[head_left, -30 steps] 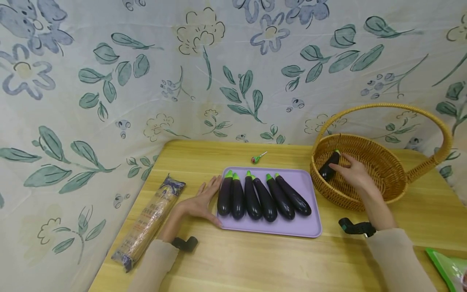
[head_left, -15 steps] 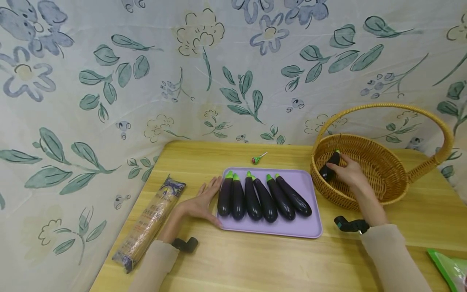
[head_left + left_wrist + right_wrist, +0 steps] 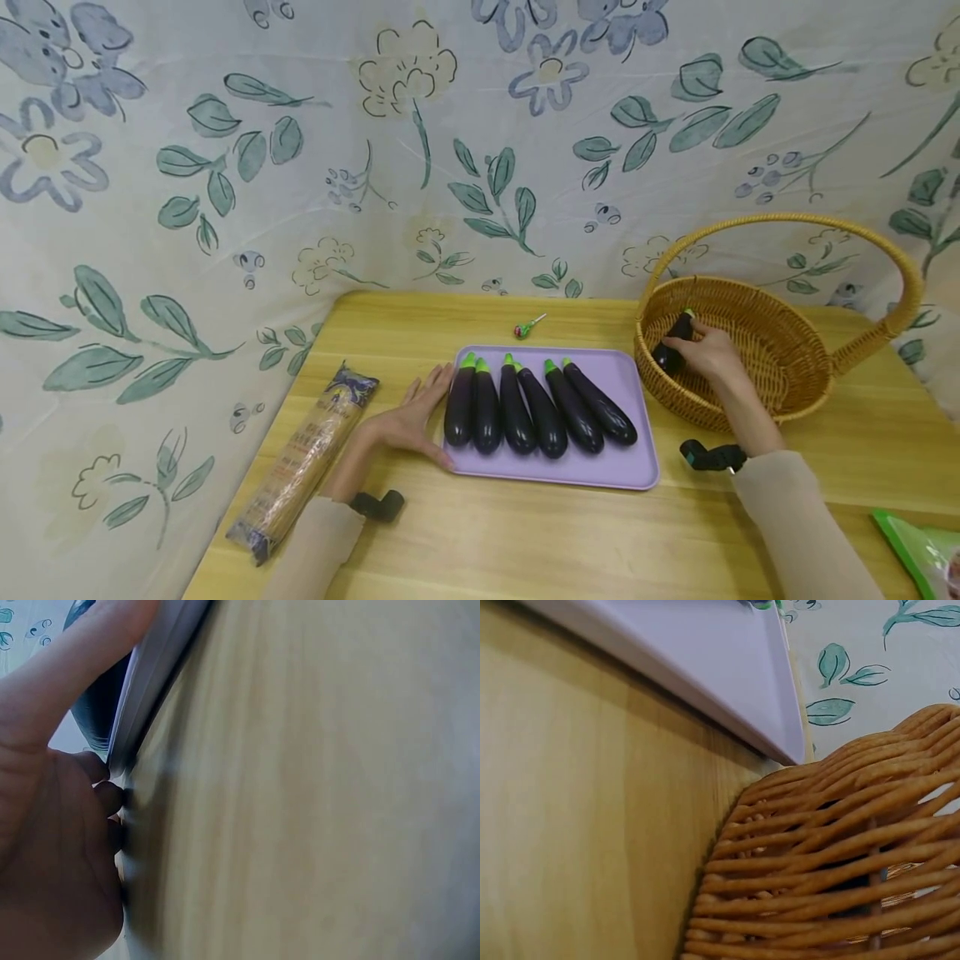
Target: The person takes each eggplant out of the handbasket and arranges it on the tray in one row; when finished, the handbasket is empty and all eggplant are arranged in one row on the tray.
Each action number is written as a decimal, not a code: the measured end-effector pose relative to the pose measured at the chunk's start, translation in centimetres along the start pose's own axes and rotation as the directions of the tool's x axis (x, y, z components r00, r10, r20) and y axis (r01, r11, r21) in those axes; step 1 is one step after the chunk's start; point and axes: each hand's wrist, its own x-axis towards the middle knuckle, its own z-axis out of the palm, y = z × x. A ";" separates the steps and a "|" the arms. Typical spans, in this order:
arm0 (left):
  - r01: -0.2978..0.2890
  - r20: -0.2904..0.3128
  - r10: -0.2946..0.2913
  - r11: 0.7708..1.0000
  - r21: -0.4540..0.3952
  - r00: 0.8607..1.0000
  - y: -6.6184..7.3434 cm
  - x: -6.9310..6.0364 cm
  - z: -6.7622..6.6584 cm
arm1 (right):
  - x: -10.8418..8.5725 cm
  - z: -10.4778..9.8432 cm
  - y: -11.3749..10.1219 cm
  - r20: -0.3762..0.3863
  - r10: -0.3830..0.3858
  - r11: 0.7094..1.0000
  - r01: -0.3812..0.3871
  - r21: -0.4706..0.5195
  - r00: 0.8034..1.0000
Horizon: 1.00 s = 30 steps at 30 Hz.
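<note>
Inside the wicker basket, at its left side, my right hand grips a dark eggplant with a green tip. The basket wall hides that hand in the right wrist view. A lilac tray bears several eggplants lying side by side, green stems toward the back. My left hand rests at the tray's left edge, thumb and fingers spread along it. In the left wrist view, the left hand touches the tray's side close to the tabletop.
A long plastic pack of noodles lies left of my left forearm. Behind the tray is a small lollipop. The basket's tall handle arches over it. A green-edged bag sits at the front right. Floral cloth hangs behind the table.
My right hand and the eggplant in it have shifted slightly left within the basket, and the right forearm has swung left. The left hand stays at the tray's edge.
</note>
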 end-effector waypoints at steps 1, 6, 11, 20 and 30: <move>0.001 0.001 -0.001 1.000 -0.002 1.000 0.0 0.0 0.0 | 0.1 0.0 0.0 0.003 0.005 1.000 -0.006 0.017 1.000; 0.002 -0.001 -0.002 1.000 -0.010 1.000 -0.1 0.0 0.0 | 0.2 0.2 -0.1 -0.003 0.006 0.997 -0.006 0.074 1.000; 0.003 0.005 -0.002 1.000 -0.008 1.000 -0.2 -0.1 0.1 | 0.2 0.1 -0.1 0.042 0.006 0.990 -0.011 0.141 0.999; 0.008 0.005 -0.008 1.000 -0.023 1.000 -0.1 -0.1 0.0 | -0.3 -0.5 0.3 0.096 0.002 0.977 -0.022 0.213 0.995; 0.009 0.005 -0.009 1.000 -0.022 1.000 -0.2 0.1 0.1 | -2.9 -2.9 0.4 0.135 -0.169 0.979 0.150 0.138 0.976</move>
